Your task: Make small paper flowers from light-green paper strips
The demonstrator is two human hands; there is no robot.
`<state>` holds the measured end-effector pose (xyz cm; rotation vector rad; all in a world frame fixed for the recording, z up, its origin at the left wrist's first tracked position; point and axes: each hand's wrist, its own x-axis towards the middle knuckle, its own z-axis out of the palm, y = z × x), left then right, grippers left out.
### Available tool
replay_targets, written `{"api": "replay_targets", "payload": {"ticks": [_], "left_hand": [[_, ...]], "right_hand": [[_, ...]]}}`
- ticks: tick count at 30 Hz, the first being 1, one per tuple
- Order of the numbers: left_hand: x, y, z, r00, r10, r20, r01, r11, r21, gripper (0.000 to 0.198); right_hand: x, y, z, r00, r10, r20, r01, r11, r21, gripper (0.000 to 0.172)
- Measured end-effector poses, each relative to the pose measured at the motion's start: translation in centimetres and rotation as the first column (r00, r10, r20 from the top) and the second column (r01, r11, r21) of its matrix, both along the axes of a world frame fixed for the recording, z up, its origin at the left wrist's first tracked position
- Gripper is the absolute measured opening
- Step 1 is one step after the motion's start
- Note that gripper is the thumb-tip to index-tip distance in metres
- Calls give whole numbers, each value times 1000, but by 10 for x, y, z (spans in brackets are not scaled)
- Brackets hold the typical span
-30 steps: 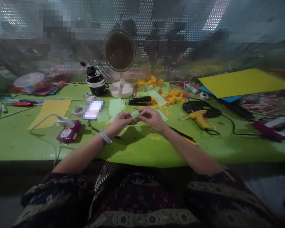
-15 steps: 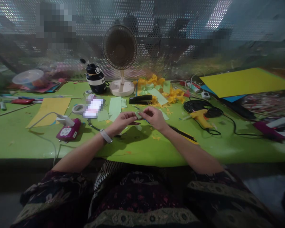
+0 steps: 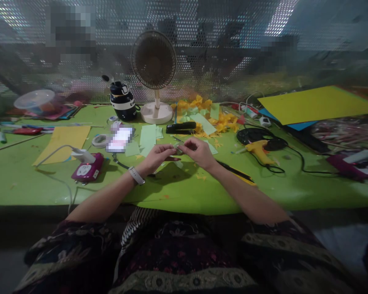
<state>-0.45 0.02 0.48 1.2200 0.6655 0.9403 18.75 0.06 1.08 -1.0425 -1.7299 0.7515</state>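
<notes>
The left hand (image 3: 157, 157) and right hand (image 3: 198, 152) together pinch a small pale-green paper piece (image 3: 177, 148) just above the green tabletop (image 3: 184, 190). Far left, a clear plastic tub (image 3: 36, 102) holds blurred coloured bits.

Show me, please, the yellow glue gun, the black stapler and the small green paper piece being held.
yellow glue gun (image 3: 257, 149): head view, on its yellow body.
black stapler (image 3: 180, 127): head view, middle of its top arm.
green paper piece (image 3: 177, 147): head view, on the pale edge that shows.

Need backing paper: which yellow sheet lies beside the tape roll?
The smaller yellow sheet at left, next to the tape roll; the large yellow sheet lies far right.
</notes>
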Motion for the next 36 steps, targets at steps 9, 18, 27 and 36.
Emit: {"api": "replay_targets", "payload": {"ticks": [9,18,27,36], "left_hand": [[0,1,-1,999,28,-18,-28,1000,10,24],[-2,-3,6,997,-61,-35,60,997,-52,22],[-3,-1,3,967,-201,-154,181,974,-135,38],[-2,-3,4,975,-127,-182,132,991,13,43]], "right_hand": [[0,-2,2,999,30,-33,-31,999,-38,51],[4,-2,8,981,145,128,-133,987,-96,60],[-2,-7,7,963,133,233,-149,987,53,57],[0,-7,10,968,107,227,-108,994,-10,58]]}}
